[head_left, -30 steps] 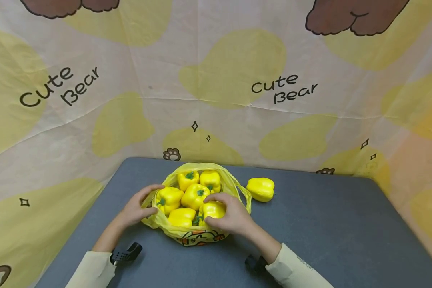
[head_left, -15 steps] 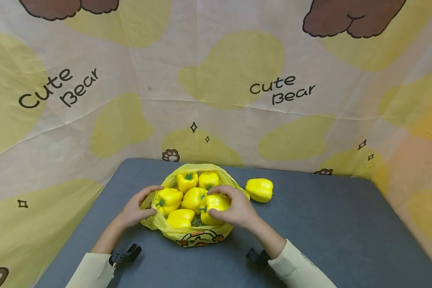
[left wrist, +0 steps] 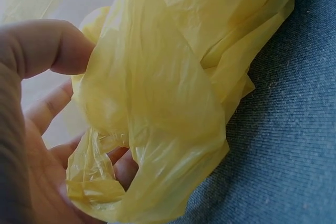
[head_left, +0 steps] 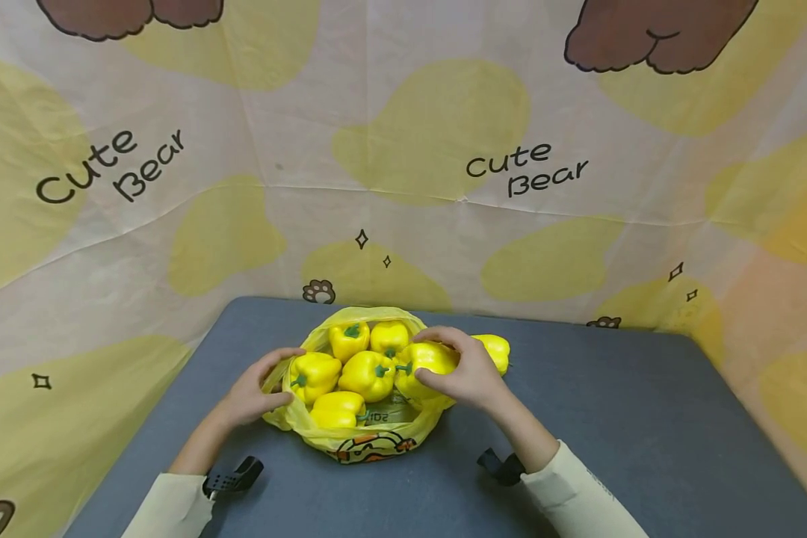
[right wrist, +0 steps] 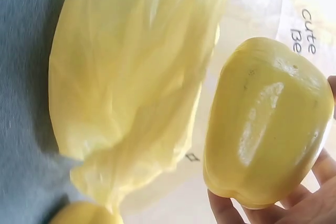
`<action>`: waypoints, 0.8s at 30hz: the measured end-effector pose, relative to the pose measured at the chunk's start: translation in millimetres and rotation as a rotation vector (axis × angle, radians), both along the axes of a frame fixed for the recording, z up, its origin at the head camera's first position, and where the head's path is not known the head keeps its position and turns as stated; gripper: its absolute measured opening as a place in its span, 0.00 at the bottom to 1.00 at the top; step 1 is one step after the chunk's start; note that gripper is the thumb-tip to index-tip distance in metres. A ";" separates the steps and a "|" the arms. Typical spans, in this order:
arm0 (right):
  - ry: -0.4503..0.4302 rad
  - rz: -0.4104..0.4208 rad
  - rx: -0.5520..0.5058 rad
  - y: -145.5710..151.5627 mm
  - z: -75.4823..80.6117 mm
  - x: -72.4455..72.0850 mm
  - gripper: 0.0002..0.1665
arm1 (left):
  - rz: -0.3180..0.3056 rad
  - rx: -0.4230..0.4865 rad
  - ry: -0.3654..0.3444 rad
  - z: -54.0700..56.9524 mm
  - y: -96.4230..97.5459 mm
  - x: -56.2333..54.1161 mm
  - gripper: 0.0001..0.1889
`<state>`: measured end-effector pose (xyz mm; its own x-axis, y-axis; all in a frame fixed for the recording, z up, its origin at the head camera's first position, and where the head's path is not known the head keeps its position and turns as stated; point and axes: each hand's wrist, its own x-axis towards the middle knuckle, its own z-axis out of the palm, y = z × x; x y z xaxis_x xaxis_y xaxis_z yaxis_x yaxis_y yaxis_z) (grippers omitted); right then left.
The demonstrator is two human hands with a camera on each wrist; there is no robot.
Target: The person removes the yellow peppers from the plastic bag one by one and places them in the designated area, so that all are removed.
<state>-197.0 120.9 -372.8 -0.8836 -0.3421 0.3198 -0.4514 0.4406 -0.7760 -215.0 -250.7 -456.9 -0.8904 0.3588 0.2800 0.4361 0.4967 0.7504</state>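
In the head view a yellow plastic bag [head_left: 323, 439] stands open-mouthed on the table, with several yellow bell peppers [head_left: 368, 376] inside. My left hand [head_left: 250, 392] holds the bag's left rim. The left wrist view has the thumb of that left hand [left wrist: 47, 48] against the crumpled plastic bag [left wrist: 168, 103] and fingers behind it. Over the bag's right rim, my right hand [head_left: 474, 370] grips a bell pepper [head_left: 427, 364], its stem pointing left. From the right wrist, this pepper [right wrist: 268, 124] shows raised beside the bag [right wrist: 126, 72], fingers around its far side.
One more bell pepper [head_left: 496, 351] lies on the grey-blue table [head_left: 619, 418] right of the bag, partly hidden by my right hand. A printed cloth [head_left: 403, 149] hangs behind the table. Black straps [head_left: 237, 476] circle both wrists.
My right hand has lifted the pepper from the front right of the bag and carried it right and back to the rim, exposing the bag's bottom. My left hand stays put.
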 end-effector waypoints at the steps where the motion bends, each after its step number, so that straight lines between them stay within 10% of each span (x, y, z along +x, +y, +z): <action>1: 0.004 -0.005 -0.003 2.4 1.1 -0.7 0.25 | 0.001 0.000 -0.005 0.1 0.1 0.1 0.34; 24: 0.049 -0.241 0.072 69.3 10.6 -11.2 0.25 | 0.007 0.001 -0.051 0.6 -1.0 -0.1 0.35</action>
